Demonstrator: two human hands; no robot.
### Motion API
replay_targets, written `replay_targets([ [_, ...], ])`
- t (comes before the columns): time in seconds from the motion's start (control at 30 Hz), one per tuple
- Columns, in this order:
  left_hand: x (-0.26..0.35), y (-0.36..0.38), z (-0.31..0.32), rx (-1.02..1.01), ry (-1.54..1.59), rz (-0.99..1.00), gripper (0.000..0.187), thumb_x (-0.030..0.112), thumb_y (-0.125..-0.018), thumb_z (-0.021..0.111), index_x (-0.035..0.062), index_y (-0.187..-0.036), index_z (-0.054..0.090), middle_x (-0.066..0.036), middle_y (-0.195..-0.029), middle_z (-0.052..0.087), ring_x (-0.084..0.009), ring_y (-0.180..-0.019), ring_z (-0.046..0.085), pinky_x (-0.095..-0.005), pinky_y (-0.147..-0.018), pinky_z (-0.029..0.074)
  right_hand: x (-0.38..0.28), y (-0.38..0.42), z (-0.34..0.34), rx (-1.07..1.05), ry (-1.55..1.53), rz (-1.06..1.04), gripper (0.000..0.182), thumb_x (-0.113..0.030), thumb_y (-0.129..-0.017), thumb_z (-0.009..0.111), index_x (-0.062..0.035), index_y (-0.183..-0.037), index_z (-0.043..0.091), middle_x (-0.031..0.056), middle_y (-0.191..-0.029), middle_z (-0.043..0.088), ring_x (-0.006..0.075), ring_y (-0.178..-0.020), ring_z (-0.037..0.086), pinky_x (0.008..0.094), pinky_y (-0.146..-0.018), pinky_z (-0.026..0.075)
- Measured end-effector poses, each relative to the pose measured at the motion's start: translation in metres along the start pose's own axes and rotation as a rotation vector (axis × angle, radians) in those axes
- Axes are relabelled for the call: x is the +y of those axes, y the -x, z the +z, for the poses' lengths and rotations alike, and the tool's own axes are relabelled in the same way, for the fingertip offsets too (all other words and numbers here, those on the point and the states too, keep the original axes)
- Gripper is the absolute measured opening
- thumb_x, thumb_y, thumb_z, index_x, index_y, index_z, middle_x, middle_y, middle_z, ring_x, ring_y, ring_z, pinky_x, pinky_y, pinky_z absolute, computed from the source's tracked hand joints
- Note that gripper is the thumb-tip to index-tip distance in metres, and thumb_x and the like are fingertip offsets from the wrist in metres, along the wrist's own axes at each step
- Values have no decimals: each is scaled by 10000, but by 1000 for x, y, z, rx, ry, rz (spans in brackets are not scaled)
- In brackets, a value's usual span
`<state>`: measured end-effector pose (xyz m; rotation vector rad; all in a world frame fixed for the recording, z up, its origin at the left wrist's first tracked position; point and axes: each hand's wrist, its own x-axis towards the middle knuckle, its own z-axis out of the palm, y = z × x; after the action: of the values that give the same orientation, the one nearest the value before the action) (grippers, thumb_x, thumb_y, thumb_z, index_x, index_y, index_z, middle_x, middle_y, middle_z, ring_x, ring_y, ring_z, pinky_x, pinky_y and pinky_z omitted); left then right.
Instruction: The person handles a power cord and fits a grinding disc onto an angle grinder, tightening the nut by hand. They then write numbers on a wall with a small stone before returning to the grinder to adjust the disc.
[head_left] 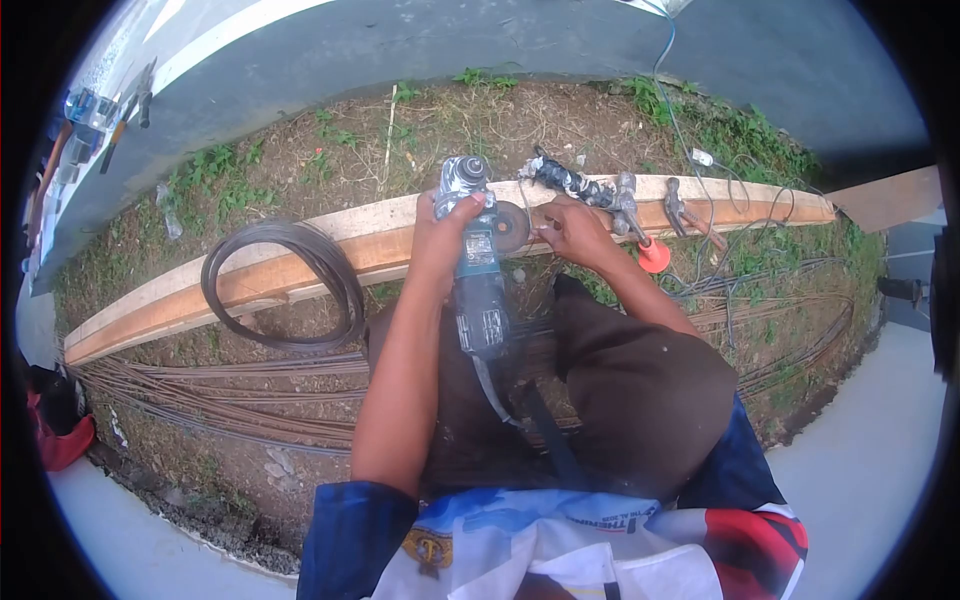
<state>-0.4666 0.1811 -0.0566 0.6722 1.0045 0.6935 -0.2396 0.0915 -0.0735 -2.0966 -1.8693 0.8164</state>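
Observation:
An angle grinder (pixel 480 300) with a teal and grey body lies over the wooden beam, its head pointing away from me. My left hand (pixel 440 232) is wrapped round the grinder near its head. The round cutting disc (pixel 513 228) sticks out on the grinder's right side. Just right of the disc, my right hand (pixel 578 235) has its fingers pinched together above the beam. Whatever is between those fingertips is too small to make out. From the grinder's rear end a cord (pixel 490 380) runs down between my legs.
The long wooden beam (pixel 385 235) crosses in front of me. A wire coil (pixel 215 285) hangs over its left part. On the right lie a black-wrapped tool (pixel 570 182), hammers (pixel 676 205), an orange cup-shaped piece (pixel 653 257) and a blue cable (pixel 668 100). Long thin rods (pixel 250 395) lie on the ground.

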Motion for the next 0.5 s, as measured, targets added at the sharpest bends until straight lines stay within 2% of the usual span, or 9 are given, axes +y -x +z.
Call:
replay_targets([
  [0.1,-2,-5,-7,12,26,4,512,218,-882,745,38,-1238,425,-133,-956,653,-218,-703,701,-370,-546,621,-20,-1,9,21,11,-301,524,-211,-798,789,-83,-1284,644,173,-1224,615,360,-1153,583,466,-968,482],
  [0.17,3,-3,-6,10,39,-4,498,226,-886,737,34,-1229,431,-139,-940,653,-225,-689,700,-378,-542,622,-19,-5,21,-9,179,-375,610,-187,-770,800,-102,-1343,609,141,-1278,571,338,-1199,544,461,-1005,461],
  [0.2,2,-4,-7,-6,27,2,477,235,-895,725,33,-1224,444,-139,-921,653,-231,-676,699,-367,-547,618,-15,-8,30,13,239,-406,539,-151,-805,759,-96,-1323,621,153,-1262,593,332,-1187,558,451,-1003,468],
  [0.3,8,3,-4,-54,50,-21,473,229,-899,721,30,-1233,451,-132,-916,654,-223,-674,696,-351,-548,609,-18,-7,28,91,127,-413,474,-102,-844,702,-88,-1311,626,163,-1242,634,338,-1109,608,448,-951,503],
  [0.33,5,1,-7,-53,24,-28,494,228,-900,726,24,-1254,447,-124,-925,653,-211,-670,689,-336,-546,599,-22,-9,19,91,83,-293,423,-83,-876,660,-72,-1297,628,173,-1226,670,349,-1072,651,425,-918,538],
  [0.43,13,11,0,-64,5,-74,568,233,-894,755,-4,-1309,447,-140,-1088,629,-205,-904,660,-346,-686,578,-28,-17,-9,496,-78,-234,405,-59,-868,672,-62,-1271,637,174,-1209,685,354,-1090,668,414,-914,556],
  [0.5,13,13,3,-81,0,-81,554,231,-894,756,4,-1293,446,-129,-1046,637,-203,-839,670,-342,-653,584,-54,-20,-34,571,-80,-388,408,-42,-853,694,-66,-1257,644,171,-1234,672,347,-1164,644,408,-956,547],
])
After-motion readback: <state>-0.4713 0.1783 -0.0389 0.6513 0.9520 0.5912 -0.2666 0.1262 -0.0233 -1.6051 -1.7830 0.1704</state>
